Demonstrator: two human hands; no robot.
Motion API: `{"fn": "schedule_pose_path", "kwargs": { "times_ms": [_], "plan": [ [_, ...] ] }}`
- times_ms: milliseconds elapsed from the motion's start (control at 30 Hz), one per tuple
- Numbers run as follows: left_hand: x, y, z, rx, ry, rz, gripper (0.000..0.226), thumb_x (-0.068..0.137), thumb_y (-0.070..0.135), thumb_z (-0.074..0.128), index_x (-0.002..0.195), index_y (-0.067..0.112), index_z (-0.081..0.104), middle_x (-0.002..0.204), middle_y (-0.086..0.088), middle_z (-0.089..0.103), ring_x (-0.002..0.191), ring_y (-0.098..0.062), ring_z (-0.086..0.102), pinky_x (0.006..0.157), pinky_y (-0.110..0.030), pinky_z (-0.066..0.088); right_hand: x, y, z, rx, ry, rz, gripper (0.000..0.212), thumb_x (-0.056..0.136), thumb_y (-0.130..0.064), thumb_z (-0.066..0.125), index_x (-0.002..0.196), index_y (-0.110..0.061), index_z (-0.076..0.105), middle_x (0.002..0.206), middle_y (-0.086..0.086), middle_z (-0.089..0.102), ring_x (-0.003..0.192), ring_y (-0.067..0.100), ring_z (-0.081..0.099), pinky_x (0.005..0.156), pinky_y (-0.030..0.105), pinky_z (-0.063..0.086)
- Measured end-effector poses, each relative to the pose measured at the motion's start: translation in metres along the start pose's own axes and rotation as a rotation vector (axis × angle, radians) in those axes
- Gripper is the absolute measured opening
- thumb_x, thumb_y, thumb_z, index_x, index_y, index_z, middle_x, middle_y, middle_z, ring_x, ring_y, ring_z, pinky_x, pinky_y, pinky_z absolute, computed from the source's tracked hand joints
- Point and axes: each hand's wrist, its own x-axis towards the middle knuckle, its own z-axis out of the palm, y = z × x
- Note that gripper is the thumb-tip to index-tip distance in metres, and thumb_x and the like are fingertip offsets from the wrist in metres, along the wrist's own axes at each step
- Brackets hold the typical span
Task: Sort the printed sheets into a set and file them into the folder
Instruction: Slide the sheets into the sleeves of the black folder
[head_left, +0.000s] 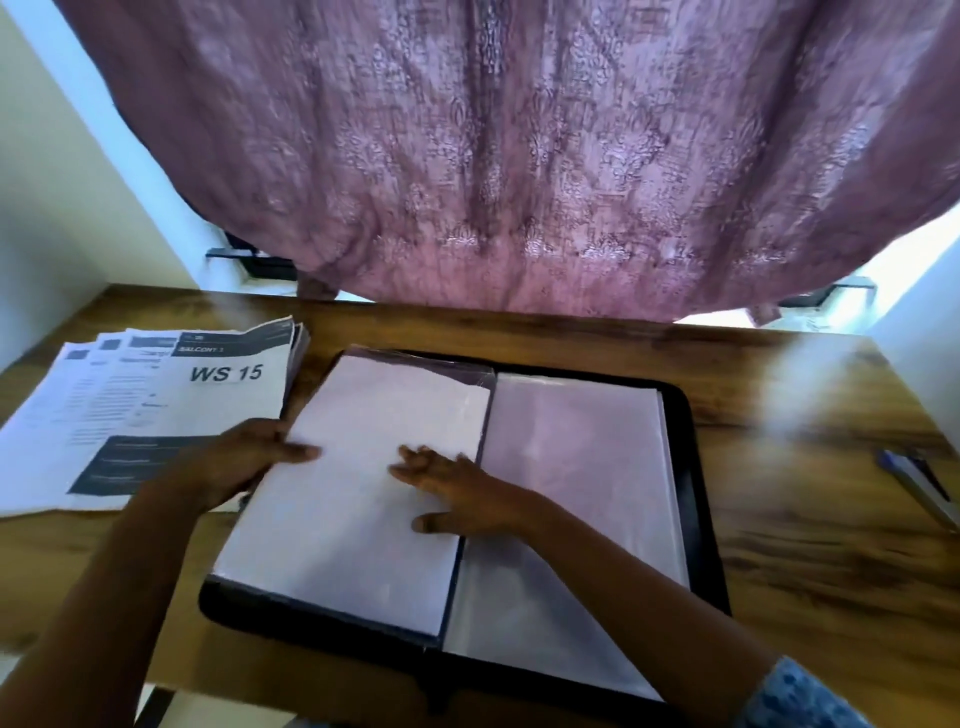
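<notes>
A black folder (698, 499) with clear sleeves lies open on the wooden table in front of me. Its left page (363, 415) shows a blank white sheet inside a sleeve. My left hand (249, 457) holds the left edge of that page, thumb on top. My right hand (457, 488) lies flat on the same page near the spine, fingers spread. A fanned pile of printed sheets (156, 410), the top one marked "WS 15", sits to the left of the folder. The right-hand sleeve (576, 467) looks empty.
A pen (914, 483) lies near the table's right edge. A mauve patterned curtain (519, 156) hangs behind the table's far edge. The wooden table (805, 545) shows bare wood to the right of the folder.
</notes>
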Motion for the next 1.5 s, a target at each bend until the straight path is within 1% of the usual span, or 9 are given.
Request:
{"fn": "schedule_pose_path", "kwargs": {
  "times_ms": [100, 200, 367, 500, 800, 900, 1200, 1367, 1500],
  "plan": [
    [0.004, -0.014, 0.006, 0.217, 0.126, -0.039, 0.009, 0.076, 0.004, 0.075, 0.082, 0.003, 0.069, 0.097, -0.023, 0.07, 0.066, -0.022, 0.067, 0.062, -0.024, 0.05, 0.01, 0.002, 0.022, -0.291, 0.016, 0.025, 0.093, 0.077, -0.08, 0.004, 0.152, -0.025, 0.01, 0.16, -0.001, -0.001, 0.147, 0.019, -0.002, 0.114, 0.053, 0.0],
    [0.019, -0.034, 0.01, 0.363, 0.294, -0.055, 0.023, 0.074, 0.015, 0.082, 0.09, 0.005, 0.068, 0.096, -0.02, 0.07, 0.075, -0.027, 0.065, 0.069, -0.03, 0.049, 0.012, 0.007, 0.037, -0.351, 0.098, 0.011, 0.101, 0.071, -0.078, -0.017, 0.152, -0.026, 0.014, 0.16, 0.0, 0.006, 0.147, 0.021, 0.006, 0.113, 0.053, 0.003],
    [0.0, -0.042, 0.019, 0.868, 0.587, -0.005, 0.036, 0.08, 0.043, 0.072, 0.107, 0.025, 0.058, 0.1, -0.007, 0.068, 0.093, -0.033, 0.064, 0.074, -0.036, 0.047, 0.011, 0.003, 0.028, -0.325, 0.145, 0.013, 0.078, 0.086, -0.071, 0.016, 0.146, -0.025, 0.033, 0.156, 0.001, 0.027, 0.142, 0.022, 0.028, 0.109, 0.054, 0.021],
    [-0.011, -0.049, 0.026, 0.993, 0.617, 0.183, 0.022, 0.089, 0.041, 0.06, 0.105, 0.027, 0.064, 0.105, -0.001, 0.064, 0.094, -0.028, 0.062, 0.07, -0.036, 0.047, 0.026, -0.009, 0.022, -0.369, 0.29, 0.005, 0.052, 0.083, -0.055, 0.043, 0.118, -0.022, 0.062, 0.123, 0.004, 0.06, 0.109, 0.028, 0.059, 0.08, 0.047, 0.047],
    [-0.012, -0.072, -0.121, 0.819, 0.867, 0.225, 0.017, 0.089, 0.019, 0.064, 0.104, 0.021, 0.071, 0.106, -0.004, 0.068, 0.098, -0.026, 0.062, 0.063, -0.032, 0.046, 0.15, -0.069, 0.012, -0.191, 0.29, 0.005, 0.038, 0.088, -0.042, 0.05, 0.117, -0.019, 0.058, 0.125, 0.003, 0.054, 0.116, 0.024, 0.049, 0.091, 0.037, 0.041],
    [-0.002, -0.092, -0.2, 0.797, 0.953, 0.135, 0.024, 0.088, 0.018, 0.065, 0.111, 0.018, 0.069, 0.114, -0.007, 0.067, 0.107, -0.03, 0.059, 0.079, -0.041, 0.049, 0.216, -0.103, 0.022, -0.156, 0.319, -0.05, 0.043, 0.082, -0.041, 0.051, 0.114, -0.015, 0.062, 0.12, 0.004, 0.057, 0.111, 0.027, 0.054, 0.089, 0.037, 0.045],
    [0.064, -0.144, -0.343, 0.675, 0.743, -0.183, 0.062, 0.093, 0.051, 0.048, 0.14, 0.012, 0.037, 0.139, -0.018, 0.047, 0.123, -0.036, 0.049, 0.101, -0.049, 0.043, 0.354, -0.174, 0.053, -0.267, 0.272, -0.091, 0.049, 0.089, -0.046, 0.046, 0.129, -0.02, 0.055, 0.147, 0.005, 0.043, 0.135, 0.023, 0.041, 0.109, 0.059, 0.026],
    [0.078, -0.127, -0.338, 0.7, 0.817, -0.142, 0.064, 0.09, 0.05, 0.056, 0.139, 0.012, 0.037, 0.133, -0.016, 0.051, 0.116, -0.035, 0.053, 0.091, -0.046, 0.047, 0.376, -0.162, 0.074, -0.371, 0.206, 0.105, 0.064, 0.085, -0.068, 0.035, 0.134, -0.03, 0.05, 0.143, 0.002, 0.048, 0.132, 0.029, 0.045, 0.098, 0.067, 0.03],
    [0.084, -0.125, -0.35, 0.392, 0.759, -0.116, 0.052, 0.084, 0.042, 0.069, 0.12, 0.01, 0.049, 0.114, -0.006, 0.061, 0.096, -0.029, 0.062, 0.072, -0.036, 0.048, 0.378, -0.155, 0.08, -0.415, 0.208, 0.1, 0.067, 0.09, -0.07, 0.02, 0.137, -0.03, 0.047, 0.145, 0.003, 0.046, 0.133, 0.03, 0.043, 0.101, 0.067, 0.029]
  ]
}}
